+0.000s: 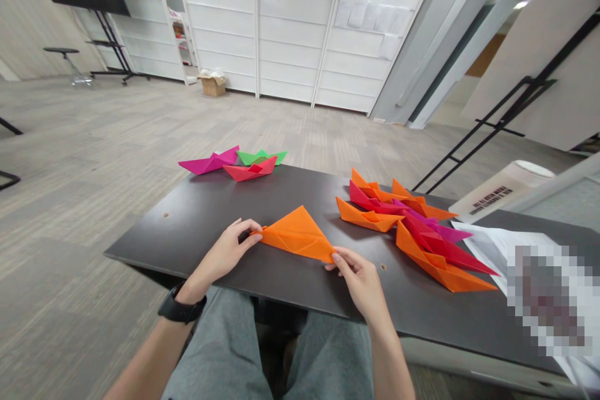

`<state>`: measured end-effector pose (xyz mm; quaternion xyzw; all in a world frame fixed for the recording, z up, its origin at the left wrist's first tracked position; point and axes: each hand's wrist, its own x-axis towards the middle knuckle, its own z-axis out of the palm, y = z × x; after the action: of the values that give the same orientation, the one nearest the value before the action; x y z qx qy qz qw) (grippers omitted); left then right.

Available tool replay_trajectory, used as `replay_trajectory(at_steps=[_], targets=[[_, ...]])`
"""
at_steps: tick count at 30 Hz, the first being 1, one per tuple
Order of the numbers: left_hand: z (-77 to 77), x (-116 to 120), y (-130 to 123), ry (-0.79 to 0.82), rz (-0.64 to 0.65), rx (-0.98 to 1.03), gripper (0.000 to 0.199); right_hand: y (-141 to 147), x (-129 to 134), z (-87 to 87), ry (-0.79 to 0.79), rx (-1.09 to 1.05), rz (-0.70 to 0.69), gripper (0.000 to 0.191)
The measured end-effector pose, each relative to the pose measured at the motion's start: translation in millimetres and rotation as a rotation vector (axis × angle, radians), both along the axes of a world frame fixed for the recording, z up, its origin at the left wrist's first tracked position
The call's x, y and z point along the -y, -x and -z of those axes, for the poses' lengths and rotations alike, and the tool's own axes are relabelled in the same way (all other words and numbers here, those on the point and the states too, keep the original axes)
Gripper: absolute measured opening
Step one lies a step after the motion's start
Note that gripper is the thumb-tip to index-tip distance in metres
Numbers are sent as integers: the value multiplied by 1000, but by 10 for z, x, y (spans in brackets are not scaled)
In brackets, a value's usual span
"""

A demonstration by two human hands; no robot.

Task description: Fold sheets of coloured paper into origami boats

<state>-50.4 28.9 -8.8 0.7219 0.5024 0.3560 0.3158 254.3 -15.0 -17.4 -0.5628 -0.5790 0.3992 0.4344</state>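
On the white roll (513, 180) I made out upside-down lettering (491, 200), seemingly "FROM HEAD TO". The other line was too blurred for me.

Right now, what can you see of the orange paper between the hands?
The orange paper looks plain and matte, folded into a broad triangle, its peak pointing away from the person, with creases across its lower part. The left hand pinches one end corner, the right hand the other, holding it over the dark table; whether it touches the top is unclear.
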Motion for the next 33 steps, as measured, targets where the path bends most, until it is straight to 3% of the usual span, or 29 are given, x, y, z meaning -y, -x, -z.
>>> replay_trajectory(at_steps=[6,11,15,18,23,29,33], targets=[[45,-13,-8,61,35,224,15,9,-1,-5,12,-15,-7,43],[47,-36,-13,130,94,271,14,3,-6,10,21,-10,-27,42],[81,-33,12,44,6,305,15,-8,-17,30,20,1,-35,41],[120,-37,34,70,-33,330,16,-17,-22,42,19,8,-31,41],[101,-44,30,192,48,447,16,-16,-21,49,26,8,-23,42],[11,-8,34,133,132,398,20,-22,-23,56,15,21,-14,43],[-21,-5,47,261,171,437,23,-27,-27,63,12,31,-3,42]])
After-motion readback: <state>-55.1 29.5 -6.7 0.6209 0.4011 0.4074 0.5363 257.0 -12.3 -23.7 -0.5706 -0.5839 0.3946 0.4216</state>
